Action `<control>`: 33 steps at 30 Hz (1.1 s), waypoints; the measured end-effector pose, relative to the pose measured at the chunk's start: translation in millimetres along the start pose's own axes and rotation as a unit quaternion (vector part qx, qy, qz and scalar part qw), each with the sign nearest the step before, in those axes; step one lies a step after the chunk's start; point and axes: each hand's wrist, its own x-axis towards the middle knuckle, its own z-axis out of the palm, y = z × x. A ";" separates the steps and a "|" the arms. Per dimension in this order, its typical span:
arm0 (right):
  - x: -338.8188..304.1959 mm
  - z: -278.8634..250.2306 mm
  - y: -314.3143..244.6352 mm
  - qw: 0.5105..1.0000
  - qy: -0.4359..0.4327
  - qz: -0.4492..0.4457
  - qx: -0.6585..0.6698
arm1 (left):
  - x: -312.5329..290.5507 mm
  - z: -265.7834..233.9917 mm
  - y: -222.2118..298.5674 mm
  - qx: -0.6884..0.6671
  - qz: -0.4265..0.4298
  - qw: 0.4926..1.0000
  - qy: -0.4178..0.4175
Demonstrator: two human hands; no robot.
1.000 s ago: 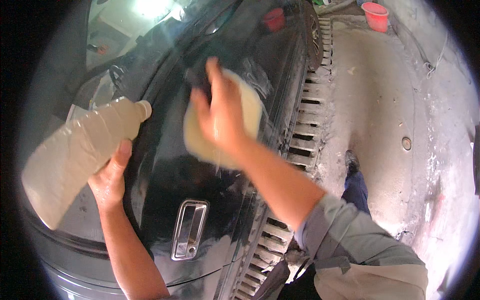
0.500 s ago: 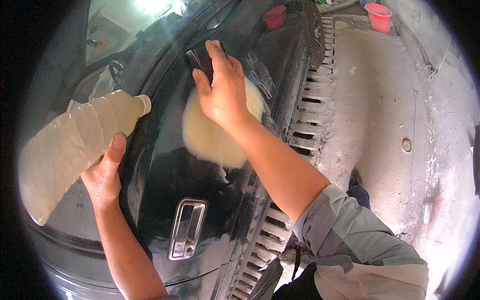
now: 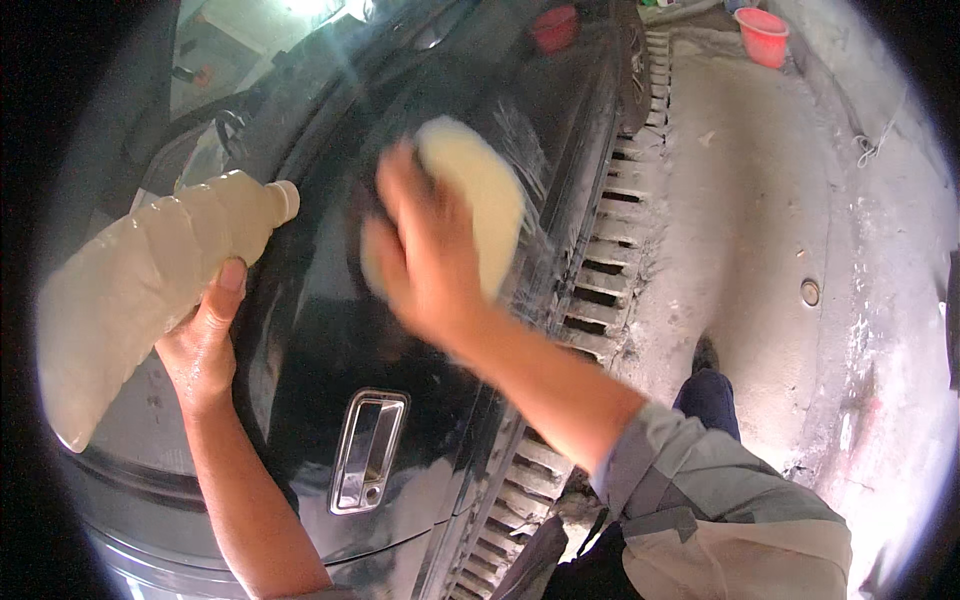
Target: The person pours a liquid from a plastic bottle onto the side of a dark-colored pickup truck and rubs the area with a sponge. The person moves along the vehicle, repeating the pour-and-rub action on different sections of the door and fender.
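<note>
On the left, my left hand [image 3: 203, 352] is closed around a big ribbed clear plastic bottle [image 3: 150, 268] of cloudy liquid, tilted with its white-capped neck up and to the right. My right hand [image 3: 432, 255] is blurred by motion over the left part of a pale cream filler patch [image 3: 488, 190] on a black car door [image 3: 315, 350]. A black sanding pad, plain in the earlier frame, is now mostly hidden under its fingers. Whitish scuffs run along the patch's right side. Both hands look wet.
A chrome door handle [image 3: 368, 452] lies below the patch. Alongside the car runs a slotted drain grate [image 3: 598, 268], then concrete floor [image 3: 760, 200] and a pale wall. A red bucket [image 3: 762, 40] stands at the far end. My shoe and trouser leg show near the grate.
My right hand has swept down and to the left from the patch's upper edge, uncovering its upper right part. The bottle and my left hand have barely shifted.
</note>
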 end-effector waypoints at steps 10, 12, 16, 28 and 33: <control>45.0 0.2 20.2 0.998 0.046 -0.046 -0.015 | 3.1 1.9 3.9 0.027 -0.040 0.999 0.010; 9.0 -3.0 10.8 0.999 0.011 -0.007 0.035 | -1.5 0.9 -0.7 0.022 -0.062 0.998 0.020; -84.6 -32.8 -7.9 0.998 -0.060 -0.025 0.021 | 6.3 12.3 4.1 -0.005 -0.004 1.000 0.005; -99.7 -31.0 10.9 0.996 -0.048 -0.056 0.043 | 10.2 14.0 7.3 -0.039 0.000 0.999 0.010; 25.2 -5.7 -6.1 0.998 0.002 -0.061 -0.016 | 5.2 -2.5 1.1 0.007 -0.043 0.999 -0.008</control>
